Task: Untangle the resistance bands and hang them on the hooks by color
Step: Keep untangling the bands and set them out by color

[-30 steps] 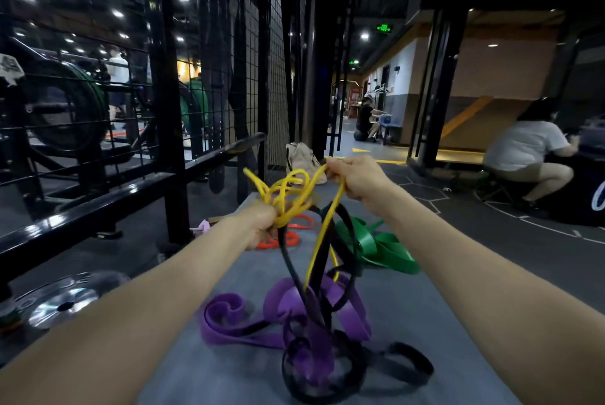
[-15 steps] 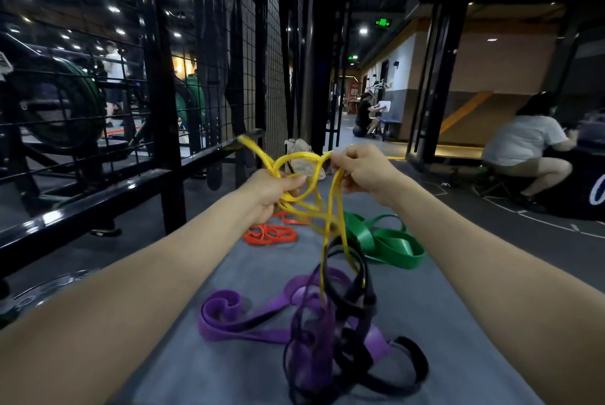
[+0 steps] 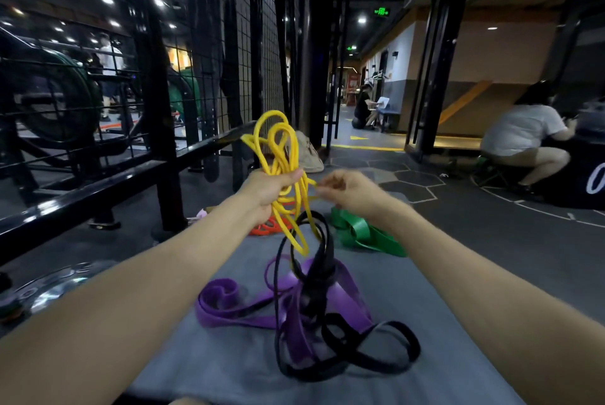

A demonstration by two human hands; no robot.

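My left hand (image 3: 270, 190) grips a bunch of thin yellow band (image 3: 278, 149), whose loops stand above the fist and hang below it. My right hand (image 3: 347, 190) pinches a strand of the same yellow band just to the right. The lowest yellow loop threads through a black band (image 3: 322, 251) that rises from a tangle with the purple band (image 3: 229, 303) on the grey mat (image 3: 209, 362). A green band (image 3: 366, 234) and an orange band (image 3: 265, 228) lie farther back on the mat.
A black rail and wire-mesh rack (image 3: 157, 103) run along the left, with a weight plate (image 3: 52, 287) on the floor below. A beige bag (image 3: 306, 154) sits beyond the mat. A person in a white shirt (image 3: 520, 139) crouches at the right.
My left hand gathered the yellow loops into a bunch and raised them. My right hand dropped lower and now pinches one strand beside it. The black band is lifted less tightly.
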